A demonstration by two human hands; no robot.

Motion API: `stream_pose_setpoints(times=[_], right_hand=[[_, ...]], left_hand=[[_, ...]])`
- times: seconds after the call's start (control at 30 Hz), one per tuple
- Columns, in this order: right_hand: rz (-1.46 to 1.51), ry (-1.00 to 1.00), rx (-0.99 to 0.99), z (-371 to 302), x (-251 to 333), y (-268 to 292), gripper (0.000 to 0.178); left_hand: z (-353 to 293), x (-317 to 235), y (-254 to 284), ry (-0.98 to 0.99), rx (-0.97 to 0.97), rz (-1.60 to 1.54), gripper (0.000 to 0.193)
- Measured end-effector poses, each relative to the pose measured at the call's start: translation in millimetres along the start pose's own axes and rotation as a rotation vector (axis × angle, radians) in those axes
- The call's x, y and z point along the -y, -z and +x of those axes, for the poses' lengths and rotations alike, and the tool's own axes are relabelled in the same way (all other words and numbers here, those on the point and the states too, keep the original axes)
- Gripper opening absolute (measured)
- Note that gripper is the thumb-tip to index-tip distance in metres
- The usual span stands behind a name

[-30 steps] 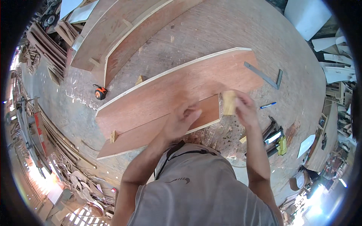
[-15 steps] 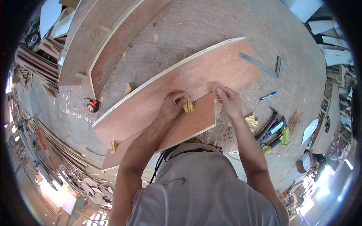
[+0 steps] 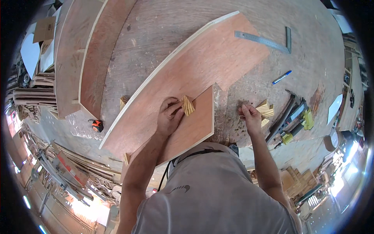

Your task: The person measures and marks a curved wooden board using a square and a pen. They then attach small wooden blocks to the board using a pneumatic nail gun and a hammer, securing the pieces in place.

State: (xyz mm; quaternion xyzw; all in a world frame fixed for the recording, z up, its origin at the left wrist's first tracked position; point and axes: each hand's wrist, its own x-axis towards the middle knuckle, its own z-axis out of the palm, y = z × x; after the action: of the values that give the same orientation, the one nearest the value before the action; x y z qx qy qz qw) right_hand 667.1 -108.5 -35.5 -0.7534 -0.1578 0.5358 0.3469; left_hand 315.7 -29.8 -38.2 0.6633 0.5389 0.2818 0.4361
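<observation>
My left hand (image 3: 169, 117) is closed with thumb and fingertips at the left edge of a small striped wooden block (image 3: 188, 106). The block stands where a lower plywood panel (image 3: 196, 117) meets a longer reddish plywood board (image 3: 175, 70) with a pale curved edge. Over the bench to the right, my right hand (image 3: 251, 117) has its thumb and fingers pinched together; whatever they hold is too small to make out. Small dark bits (image 3: 240, 126) lie scattered under and beside it, left of some wooden wedges (image 3: 265, 109).
A metal square (image 3: 265, 41) lies across the board's right end, a blue pen (image 3: 281, 77) below it. Hammer (image 3: 284, 113) and a yellow-green-handled tool (image 3: 307, 119) are at right. A tape measure (image 3: 96, 125) and a curved plywood assembly (image 3: 91, 58) are at left.
My right hand has left the panel's upper right corner and moved right and down to the scattered bits. My left hand stays at the block. The whole view has turned slightly.
</observation>
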Motion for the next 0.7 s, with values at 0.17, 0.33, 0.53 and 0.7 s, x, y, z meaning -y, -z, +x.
stream_pose_setpoints(times=[0.17,0.33,0.53,0.7], right_hand=[[0.016,0.015,0.037,-1.5,-0.4,-8.5,0.029],[-0.073,0.054,0.116,-1.3,-0.6,-11.6,0.032],[-0.062,-0.028,0.113,-1.7,1.1,-15.2,0.032],[-0.042,-0.056,0.123,-0.5,-10.5,-10.9,0.031]], left_hand=[[4.9,-9.4,2.8,0.04,0.065,0.075,0.031],[9.5,-34.8,5.0,0.065,0.097,0.14,0.036],[9.5,-26.2,12.3,0.085,0.207,0.148,0.041],[5.3,-30.3,12.9,0.157,0.247,0.232,0.041]])
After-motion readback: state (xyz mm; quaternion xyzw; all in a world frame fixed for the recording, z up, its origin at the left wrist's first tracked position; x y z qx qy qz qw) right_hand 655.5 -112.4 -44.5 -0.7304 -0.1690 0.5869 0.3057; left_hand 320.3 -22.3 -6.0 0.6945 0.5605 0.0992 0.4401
